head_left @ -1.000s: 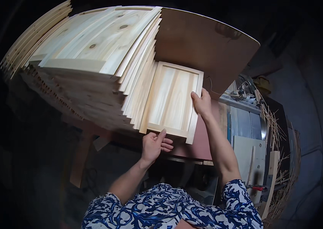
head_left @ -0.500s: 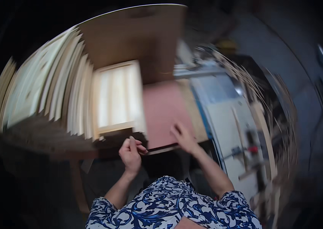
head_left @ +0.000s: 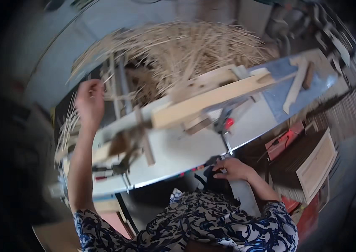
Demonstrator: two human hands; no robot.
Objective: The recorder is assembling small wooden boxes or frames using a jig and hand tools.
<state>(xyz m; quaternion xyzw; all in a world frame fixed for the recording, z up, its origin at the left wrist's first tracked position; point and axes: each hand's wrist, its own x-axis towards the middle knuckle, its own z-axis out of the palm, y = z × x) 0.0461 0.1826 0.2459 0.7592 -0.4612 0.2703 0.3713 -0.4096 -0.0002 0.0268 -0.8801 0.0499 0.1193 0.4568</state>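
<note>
My left hand [head_left: 89, 103] is raised over the left end of a white worktable [head_left: 169, 147], close to thin wood strips. It is blurred, its fingers look bent, and nothing shows clearly in it. At the table's near edge is my right hand [head_left: 234, 169], fingers loosely bent and apart beside a dark object I cannot make out. Just above that hand, a clamp with a red part [head_left: 228, 123] grips the table edge. A second clamp [head_left: 121, 168] stands further left. Between them lies a narrow wood piece [head_left: 144, 138], and a long pale board [head_left: 207, 101] runs along the table.
Behind the table rises a large heap of thin wood strips [head_left: 199, 46]. Loose wood pieces [head_left: 297, 86] lie on the bluish right end. To the lower right stands a stack of framed wood panels [head_left: 318, 164]. A pink surface [head_left: 117, 222] shows at lower left.
My view has swung from the pink surface and upright panels to the white table. My left hand has risen away to the left; my right is now at the table's near edge.
</note>
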